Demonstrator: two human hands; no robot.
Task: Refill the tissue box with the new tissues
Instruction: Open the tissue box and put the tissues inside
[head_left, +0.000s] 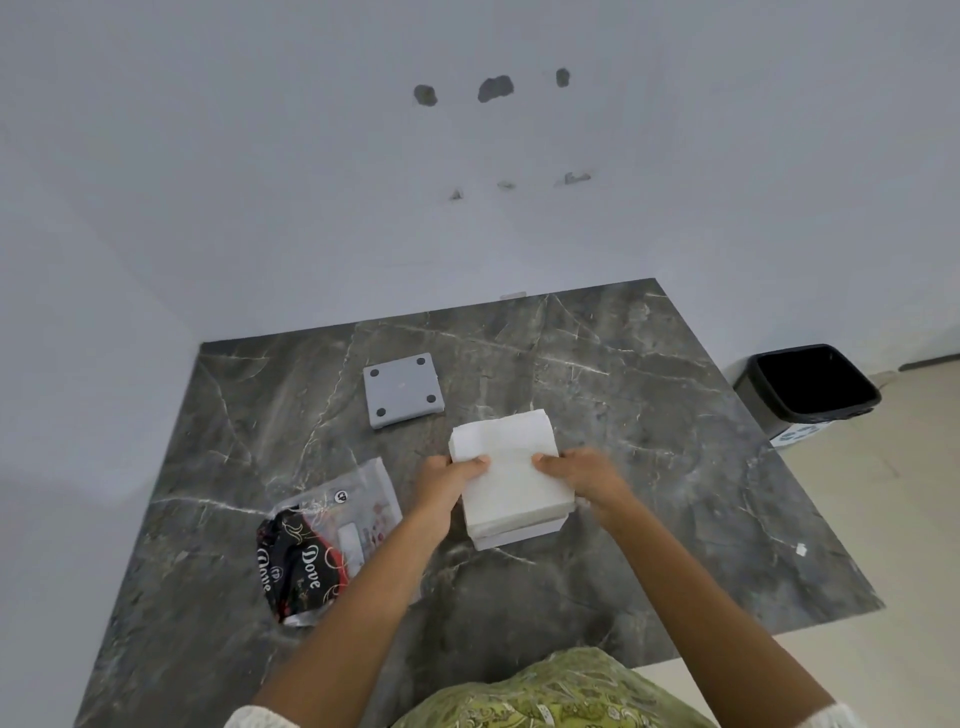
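A thick stack of white tissues sits over the open white tissue box, of which only the near lower edge shows beneath the stack. My left hand grips the stack's left side and my right hand grips its right side, thumbs on top. The box's grey square base lid, with a dark pad at each corner, lies apart on the table behind the stack. The torn tissue wrapper, black and clear plastic, lies to the left of my left forearm.
Everything rests on a dark grey marble table pushed against a pale wall. A black bin stands on the floor off the table's right edge. A small white scrap lies near the right edge.
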